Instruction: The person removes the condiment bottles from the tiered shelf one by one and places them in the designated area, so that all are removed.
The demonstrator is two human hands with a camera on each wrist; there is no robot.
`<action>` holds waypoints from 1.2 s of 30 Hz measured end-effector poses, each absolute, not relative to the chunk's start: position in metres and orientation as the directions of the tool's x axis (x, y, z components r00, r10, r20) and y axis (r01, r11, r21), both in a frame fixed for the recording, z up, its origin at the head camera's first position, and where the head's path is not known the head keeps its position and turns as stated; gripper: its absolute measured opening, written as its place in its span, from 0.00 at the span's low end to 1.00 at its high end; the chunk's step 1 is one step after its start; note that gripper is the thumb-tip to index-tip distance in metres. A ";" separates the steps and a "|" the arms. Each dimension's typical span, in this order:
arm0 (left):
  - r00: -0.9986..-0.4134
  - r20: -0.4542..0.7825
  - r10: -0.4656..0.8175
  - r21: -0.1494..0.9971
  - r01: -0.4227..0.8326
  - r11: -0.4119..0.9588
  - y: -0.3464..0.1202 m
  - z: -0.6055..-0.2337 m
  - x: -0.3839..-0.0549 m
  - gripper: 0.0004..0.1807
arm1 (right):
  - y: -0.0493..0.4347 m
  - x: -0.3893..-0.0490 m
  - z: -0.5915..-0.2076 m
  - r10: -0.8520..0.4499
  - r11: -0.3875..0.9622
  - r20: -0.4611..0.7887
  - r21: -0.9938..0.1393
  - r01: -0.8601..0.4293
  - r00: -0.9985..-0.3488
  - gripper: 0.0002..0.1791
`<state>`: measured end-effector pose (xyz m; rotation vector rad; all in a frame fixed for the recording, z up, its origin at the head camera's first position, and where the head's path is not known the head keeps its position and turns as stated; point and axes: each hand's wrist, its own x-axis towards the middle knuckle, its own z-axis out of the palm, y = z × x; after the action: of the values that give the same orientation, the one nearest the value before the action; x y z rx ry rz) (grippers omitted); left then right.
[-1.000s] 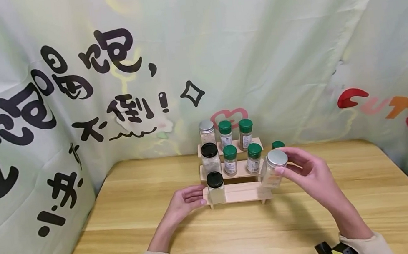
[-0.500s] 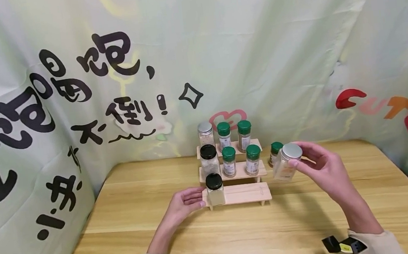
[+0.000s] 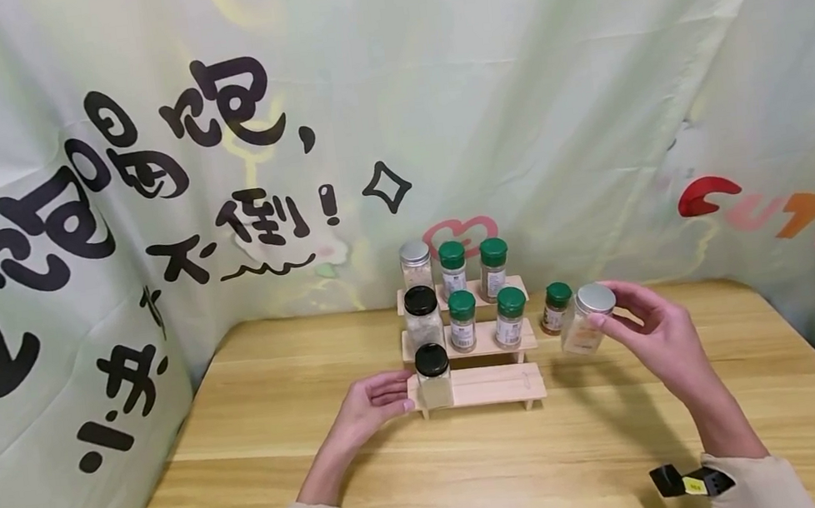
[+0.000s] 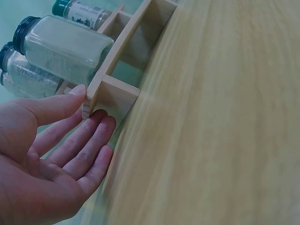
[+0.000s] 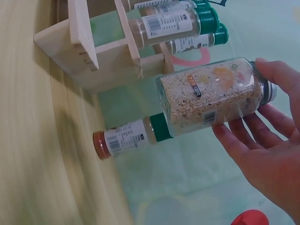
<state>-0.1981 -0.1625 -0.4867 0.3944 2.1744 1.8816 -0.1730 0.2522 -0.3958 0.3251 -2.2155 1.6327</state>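
My right hand [image 3: 661,334] holds a square glass seasoning jar [image 3: 584,330] by its silver-lidded end, tilted above the table. Pale, coarse granules fill the jar [image 5: 211,93] in the right wrist view. At the left end of a three-step wooden spice rack [image 3: 498,384], my left hand [image 3: 375,404] grips the lowest step. Its thumb lies on the step's edge and its fingers reach underneath in the left wrist view. Beside that thumb, a black-lidded jar [image 3: 435,381] stands on the lowest step. A small green-capped spice bottle [image 3: 556,308] stands on the table, left of the held jar.
On the middle step are another black-lidded jar [image 3: 423,323] and two green-capped bottles [image 3: 463,331]. The top step bears a silver-lidded jar [image 3: 416,268] and two green-capped bottles [image 3: 495,277]. A printed curtain [image 3: 549,104] hangs behind the wooden table [image 3: 299,358].
My right hand has carried the silver-lidded jar to the right, away from the rack, uncovering the small green-capped bottle. My left hand stays at the rack's left end.
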 end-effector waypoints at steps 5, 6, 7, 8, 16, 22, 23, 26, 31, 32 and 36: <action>-0.935 -0.003 0.354 0.990 0.048 0.135 -0.162 -0.485 -0.199 0.27 | 0.260 -0.178 -0.400 0.059 0.313 0.414 -0.872 -0.377 -0.909 0.24; -0.935 -0.002 0.355 0.990 0.049 0.134 -0.162 -0.485 -0.199 0.27 | 0.262 -0.179 -0.401 0.064 0.314 0.412 -0.873 -0.374 -0.909 0.24; -0.935 -0.002 0.354 0.990 0.050 0.135 -0.162 -0.485 -0.199 0.27 | 0.264 -0.181 -0.402 0.068 0.309 0.411 -0.875 -0.372 -0.909 0.24; -0.935 0.002 0.355 0.989 0.053 0.135 -0.163 -0.485 -0.199 0.28 | 0.266 -0.182 -0.403 0.071 0.294 0.409 -0.880 -0.372 -0.910 0.24; -0.930 0.010 0.366 0.990 0.060 0.124 -0.164 -0.486 -0.198 0.28 | 0.279 -0.193 -0.409 0.090 0.285 0.417 -0.881 -0.378 -0.905 0.24; -0.931 0.015 0.366 0.988 0.071 0.139 -0.164 -0.488 -0.198 0.28 | 0.285 -0.199 -0.415 0.083 0.337 0.422 -0.864 -0.373 -0.903 0.25; -0.932 0.012 0.363 0.987 0.068 0.143 -0.164 -0.488 -0.199 0.28 | 0.286 -0.201 -0.417 0.078 0.331 0.425 -0.864 -0.379 -0.902 0.25; -0.935 0.010 0.355 0.987 0.067 0.149 -0.164 -0.488 -0.199 0.28 | 0.289 -0.206 -0.421 0.064 0.327 0.439 -0.858 -0.397 -0.896 0.25; -0.935 0.015 0.356 0.986 0.074 0.151 -0.163 -0.487 -0.200 0.27 | 0.294 -0.213 -0.430 0.073 0.296 0.442 -0.866 -0.404 -0.894 0.25; -0.934 0.016 0.357 0.986 0.074 0.150 -0.163 -0.487 -0.200 0.27 | 0.295 -0.214 -0.431 0.076 0.293 0.441 -0.867 -0.403 -0.894 0.25; -0.932 0.019 0.362 0.987 0.075 0.142 -0.163 -0.488 -0.199 0.27 | 0.296 -0.217 -0.439 0.079 0.306 0.441 -0.865 -0.399 -0.894 0.26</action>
<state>-0.1989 -0.1629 -0.4875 0.4290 2.1929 1.8739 -0.2169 0.2963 -0.4390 0.2848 -2.1767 1.6170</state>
